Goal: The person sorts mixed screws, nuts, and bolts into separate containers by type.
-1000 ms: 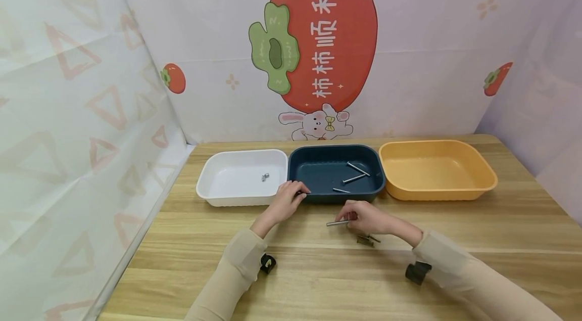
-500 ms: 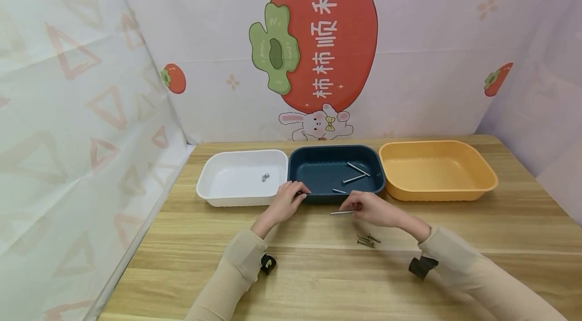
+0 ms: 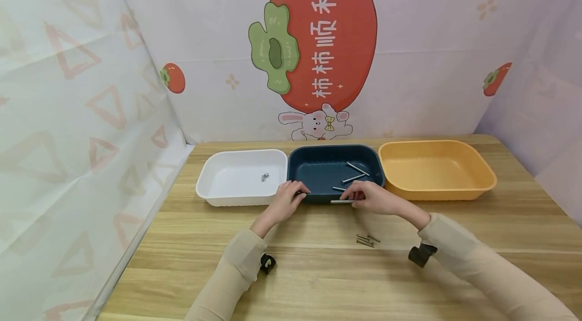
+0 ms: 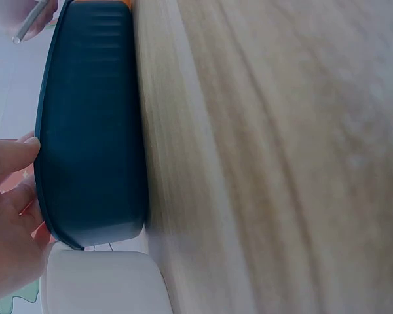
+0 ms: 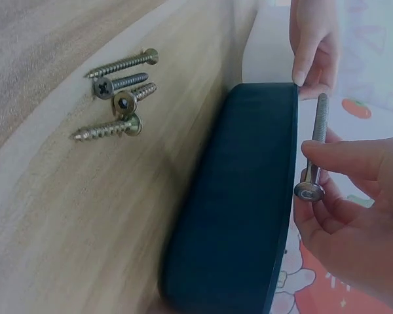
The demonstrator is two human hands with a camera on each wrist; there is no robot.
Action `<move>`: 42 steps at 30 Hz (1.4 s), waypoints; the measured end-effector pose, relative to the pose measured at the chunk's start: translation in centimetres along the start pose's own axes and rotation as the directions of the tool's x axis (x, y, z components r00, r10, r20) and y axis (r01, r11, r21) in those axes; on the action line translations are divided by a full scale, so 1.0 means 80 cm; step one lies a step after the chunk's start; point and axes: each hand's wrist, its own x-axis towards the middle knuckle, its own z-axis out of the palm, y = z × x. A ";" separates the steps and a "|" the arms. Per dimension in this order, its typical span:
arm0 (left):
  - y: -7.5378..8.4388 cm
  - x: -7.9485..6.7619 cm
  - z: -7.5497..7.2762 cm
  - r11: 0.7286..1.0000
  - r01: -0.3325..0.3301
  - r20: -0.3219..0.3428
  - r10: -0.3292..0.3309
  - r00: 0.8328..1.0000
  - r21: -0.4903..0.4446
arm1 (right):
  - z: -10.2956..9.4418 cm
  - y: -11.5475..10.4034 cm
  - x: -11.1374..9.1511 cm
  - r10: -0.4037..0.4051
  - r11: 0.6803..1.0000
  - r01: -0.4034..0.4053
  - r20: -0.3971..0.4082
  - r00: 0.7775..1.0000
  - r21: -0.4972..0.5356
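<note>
My right hand (image 3: 374,198) pinches a silver bolt (image 5: 319,124) between thumb and fingers, its round head toward the palm side in the right wrist view. In the head view that hand is at the near rim of a dark blue tray (image 3: 313,169), the bolt lying level across the rim. My left hand (image 3: 284,200) grips the same tray's near left rim; in the left wrist view its thumb presses the outer edge while the other fingers are partly hidden behind it. Several similar bolts (image 3: 356,179) lie inside the tray, one partly covered by the right hand.
Several brass-coloured screws (image 5: 123,98) lie in a small group on the wooden table (image 3: 309,280) before the tray. To the left stands a white tray (image 3: 227,179) with small metal pieces (image 3: 265,177). An orange tray (image 3: 432,174) adjoins on the right. A printed cloth hangs behind.
My right hand has carried the bolt forward from near the screws up to the dark tray's near rim. The left hand has stayed in place.
</note>
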 end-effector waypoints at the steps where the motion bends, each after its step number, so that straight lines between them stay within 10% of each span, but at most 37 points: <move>1: 0.000 0.000 0.000 1.000 -0.002 0.001 0.002 1.000 -0.002 | -0.001 0.001 0.001 0.001 1.000 -0.001 0.003 1.000 -0.001; 17: 0.000 0.002 -0.001 1.000 0.003 0.015 -0.003 1.000 -0.012 | -0.021 0.020 0.017 0.164 0.981 -0.162 -0.009 0.986 0.103; 42: -0.001 -0.001 -0.001 1.000 -0.008 0.012 0.008 1.000 0.007 | -0.034 0.029 0.030 0.188 0.967 -0.195 0.061 0.980 0.164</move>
